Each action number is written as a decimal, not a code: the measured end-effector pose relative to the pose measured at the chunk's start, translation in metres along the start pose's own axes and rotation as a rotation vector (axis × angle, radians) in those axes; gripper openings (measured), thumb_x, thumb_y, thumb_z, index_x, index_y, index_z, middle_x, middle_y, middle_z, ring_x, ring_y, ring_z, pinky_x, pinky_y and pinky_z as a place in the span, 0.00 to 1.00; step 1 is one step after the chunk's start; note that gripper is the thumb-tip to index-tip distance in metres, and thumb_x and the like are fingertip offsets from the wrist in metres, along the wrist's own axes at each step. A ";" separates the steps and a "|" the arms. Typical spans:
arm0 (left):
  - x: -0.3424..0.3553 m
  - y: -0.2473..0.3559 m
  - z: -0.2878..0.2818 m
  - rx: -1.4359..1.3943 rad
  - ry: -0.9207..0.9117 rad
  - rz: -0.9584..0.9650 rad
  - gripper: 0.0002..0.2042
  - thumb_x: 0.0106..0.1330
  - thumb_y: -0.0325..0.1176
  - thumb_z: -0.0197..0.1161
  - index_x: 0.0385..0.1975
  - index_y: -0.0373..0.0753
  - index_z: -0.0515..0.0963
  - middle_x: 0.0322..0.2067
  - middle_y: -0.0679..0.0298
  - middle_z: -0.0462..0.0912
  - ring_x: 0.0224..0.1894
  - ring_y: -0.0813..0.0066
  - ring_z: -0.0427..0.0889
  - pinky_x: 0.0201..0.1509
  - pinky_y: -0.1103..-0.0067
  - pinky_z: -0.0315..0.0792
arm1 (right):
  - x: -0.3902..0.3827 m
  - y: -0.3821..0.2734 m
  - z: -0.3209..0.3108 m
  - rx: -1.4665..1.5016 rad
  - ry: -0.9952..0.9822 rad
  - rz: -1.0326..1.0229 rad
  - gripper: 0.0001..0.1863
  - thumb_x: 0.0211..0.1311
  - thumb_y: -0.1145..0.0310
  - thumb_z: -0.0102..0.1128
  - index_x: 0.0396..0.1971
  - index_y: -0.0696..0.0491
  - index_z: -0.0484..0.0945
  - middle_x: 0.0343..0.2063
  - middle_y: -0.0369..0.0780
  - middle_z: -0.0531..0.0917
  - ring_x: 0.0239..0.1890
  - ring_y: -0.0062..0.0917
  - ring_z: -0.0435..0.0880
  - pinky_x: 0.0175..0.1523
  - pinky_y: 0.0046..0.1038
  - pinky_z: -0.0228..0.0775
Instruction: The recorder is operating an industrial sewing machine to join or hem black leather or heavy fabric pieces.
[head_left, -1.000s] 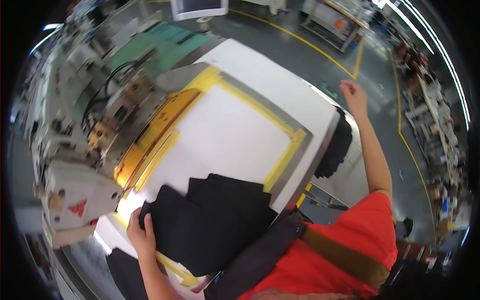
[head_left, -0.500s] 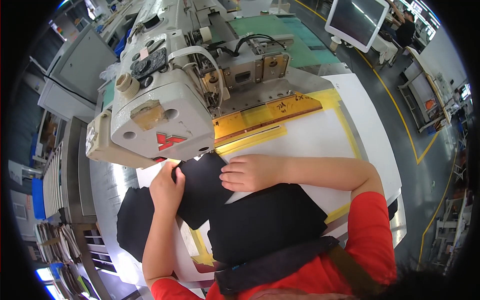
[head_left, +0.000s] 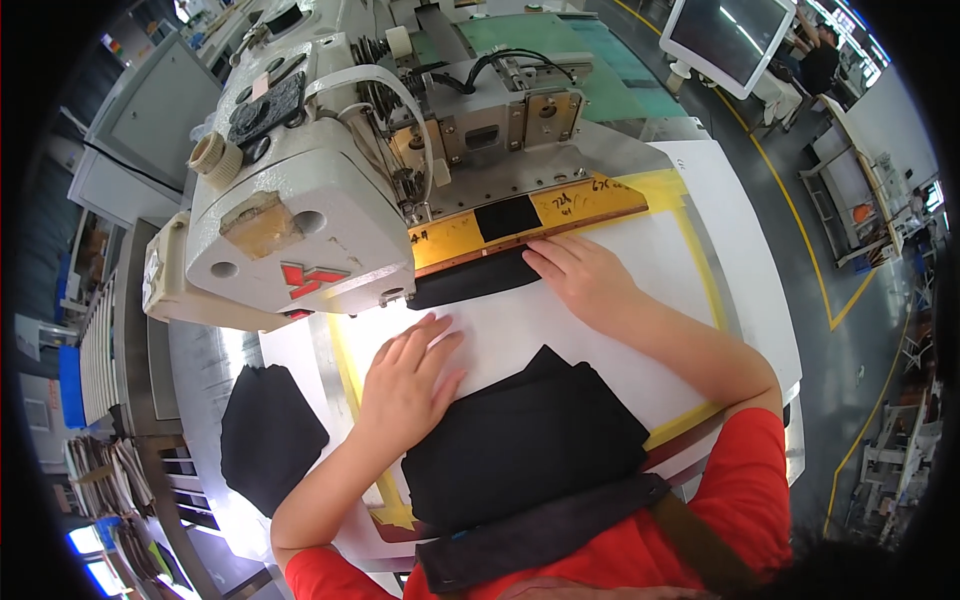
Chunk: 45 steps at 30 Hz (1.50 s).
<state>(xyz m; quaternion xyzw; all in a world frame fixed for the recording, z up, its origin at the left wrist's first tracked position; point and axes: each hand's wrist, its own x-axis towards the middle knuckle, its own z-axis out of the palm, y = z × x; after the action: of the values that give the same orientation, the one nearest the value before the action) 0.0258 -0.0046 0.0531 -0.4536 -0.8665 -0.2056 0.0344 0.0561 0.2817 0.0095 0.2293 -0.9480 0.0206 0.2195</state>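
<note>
A strip of a black cloth piece (head_left: 475,281) shows along the front edge of a yellow plate (head_left: 575,207) on the sewing machine (head_left: 300,235). The rest of the piece runs under the plate, and black shows through its window. At the right end of this strip, my right hand (head_left: 590,283) rests its outstretched fingertips on the cloth by the plate's edge. My left hand (head_left: 405,385) is open, fingers spread, over the white board (head_left: 490,335) in front of the machine head. Beside its thumb lies a stack of black cloth pieces (head_left: 525,440), close to my body.
Another black cloth pile (head_left: 268,435) sits on the metal table at the left. Yellow tape (head_left: 700,270) frames the white board. A monitor (head_left: 728,40) stands at the far right, with a person (head_left: 818,62) beyond it. A grey cabinet (head_left: 150,120) is at the far left.
The black cloth piece that lay under both hands before the machine head is now mostly under the yellow plate. My right hand moved right and farther away; my left hand moved right and nearer.
</note>
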 end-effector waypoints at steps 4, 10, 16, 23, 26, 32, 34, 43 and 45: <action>0.022 0.001 0.019 0.107 -0.040 0.085 0.27 0.59 0.43 0.66 0.57 0.39 0.71 0.61 0.53 0.69 0.62 0.53 0.70 0.65 0.63 0.63 | -0.009 -0.025 -0.008 -0.010 -0.083 0.040 0.28 0.53 0.65 0.61 0.54 0.62 0.73 0.57 0.49 0.74 0.61 0.40 0.72 0.63 0.40 0.64; 0.040 0.002 0.032 0.165 -0.028 0.048 0.32 0.60 0.50 0.64 0.61 0.38 0.68 0.63 0.48 0.67 0.63 0.49 0.68 0.68 0.62 0.60 | -0.001 -0.020 -0.003 0.112 -0.133 0.149 0.34 0.62 0.54 0.59 0.60 0.64 0.65 0.61 0.50 0.69 0.66 0.40 0.65 0.69 0.43 0.54; 0.039 -0.004 0.034 0.127 -0.053 0.034 0.33 0.60 0.49 0.64 0.63 0.40 0.67 0.64 0.48 0.66 0.65 0.48 0.66 0.70 0.61 0.57 | -0.005 -0.021 -0.007 0.122 -0.151 0.168 0.36 0.62 0.52 0.58 0.61 0.63 0.64 0.62 0.50 0.67 0.67 0.40 0.63 0.70 0.44 0.50; 0.038 -0.004 0.032 0.121 -0.021 0.076 0.31 0.60 0.48 0.65 0.60 0.39 0.70 0.61 0.47 0.68 0.63 0.49 0.69 0.68 0.60 0.60 | -0.007 -0.023 -0.007 0.133 -0.176 0.204 0.36 0.63 0.51 0.57 0.62 0.63 0.64 0.64 0.50 0.65 0.68 0.40 0.62 0.70 0.45 0.50; 0.038 -0.004 0.030 0.120 -0.029 0.076 0.30 0.59 0.48 0.65 0.60 0.38 0.70 0.62 0.47 0.68 0.63 0.49 0.68 0.67 0.60 0.60 | -0.009 -0.028 -0.011 0.130 -0.186 0.208 0.36 0.63 0.51 0.57 0.61 0.64 0.65 0.65 0.51 0.63 0.68 0.41 0.61 0.70 0.46 0.50; 0.023 0.001 0.030 0.208 -0.003 -0.033 0.30 0.58 0.46 0.66 0.60 0.39 0.71 0.64 0.50 0.66 0.64 0.50 0.67 0.64 0.61 0.61 | -0.007 -0.029 -0.011 0.150 -0.184 0.195 0.36 0.62 0.51 0.58 0.60 0.64 0.65 0.66 0.51 0.63 0.69 0.42 0.60 0.70 0.46 0.50; 0.018 0.000 0.030 0.216 0.007 -0.070 0.30 0.58 0.45 0.66 0.60 0.40 0.71 0.65 0.51 0.65 0.65 0.51 0.66 0.64 0.61 0.61 | -0.006 -0.030 -0.011 0.160 -0.195 0.222 0.36 0.61 0.52 0.59 0.60 0.63 0.66 0.66 0.51 0.63 0.69 0.42 0.60 0.70 0.46 0.49; 0.019 0.001 0.034 0.249 0.005 -0.057 0.30 0.58 0.49 0.66 0.59 0.42 0.72 0.64 0.53 0.65 0.65 0.55 0.67 0.60 0.64 0.64 | -0.007 -0.029 -0.013 0.155 -0.189 0.212 0.35 0.58 0.55 0.63 0.60 0.63 0.67 0.64 0.49 0.64 0.67 0.41 0.63 0.70 0.43 0.52; 0.019 0.001 0.032 0.271 0.010 -0.052 0.30 0.59 0.50 0.65 0.59 0.41 0.72 0.64 0.52 0.66 0.62 0.54 0.69 0.60 0.65 0.65 | -0.007 -0.030 -0.015 0.150 -0.186 0.217 0.35 0.58 0.56 0.63 0.60 0.63 0.67 0.63 0.48 0.65 0.67 0.41 0.63 0.70 0.43 0.53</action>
<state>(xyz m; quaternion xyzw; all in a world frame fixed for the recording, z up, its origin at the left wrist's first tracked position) 0.0193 0.0231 0.0293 -0.4210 -0.8977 -0.0898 0.0941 0.0805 0.2598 0.0182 0.1425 -0.9793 0.0937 0.1093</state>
